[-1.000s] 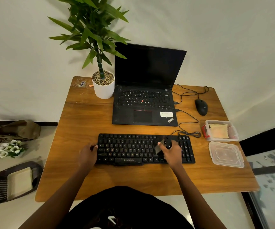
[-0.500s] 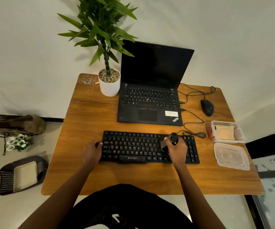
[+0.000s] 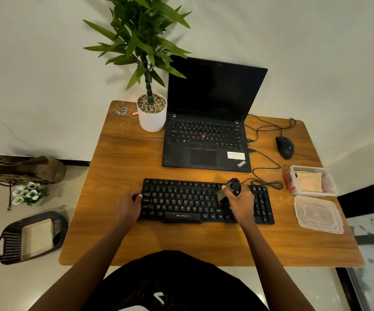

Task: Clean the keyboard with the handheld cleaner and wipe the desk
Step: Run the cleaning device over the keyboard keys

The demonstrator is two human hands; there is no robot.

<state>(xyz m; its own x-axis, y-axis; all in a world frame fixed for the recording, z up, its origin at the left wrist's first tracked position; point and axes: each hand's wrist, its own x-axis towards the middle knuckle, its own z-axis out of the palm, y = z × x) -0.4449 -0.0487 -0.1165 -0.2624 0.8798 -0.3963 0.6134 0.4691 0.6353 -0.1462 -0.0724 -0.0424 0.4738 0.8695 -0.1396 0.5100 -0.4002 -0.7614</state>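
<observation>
Head view looks down on the wooden desk, the biggest thing before me, set against a pale wall. At its far side stands my open black laptop, screen dark, with a potted plant in a white pot just to its left. Nearer me lies the black keyboard, flat and parallel to the desk's front edge, with a cable coiled by its far right corner. On the desk's right side sit 2 clear plastic pieces: 1 open box with a pale cloth inside, and just beside it, nearer me, a flat clear container; lid or shallow box, I cannot tell. A black mouse rests beyond them, right of the laptop. My left hand grips the keyboard's left edge, fingers curled round it. My right hand is wrapped round the handheld cleaner, a small dark device, over the right part of the main key block; its lower end points down and left at the keys, though I cannot tell whether it touches them.
</observation>
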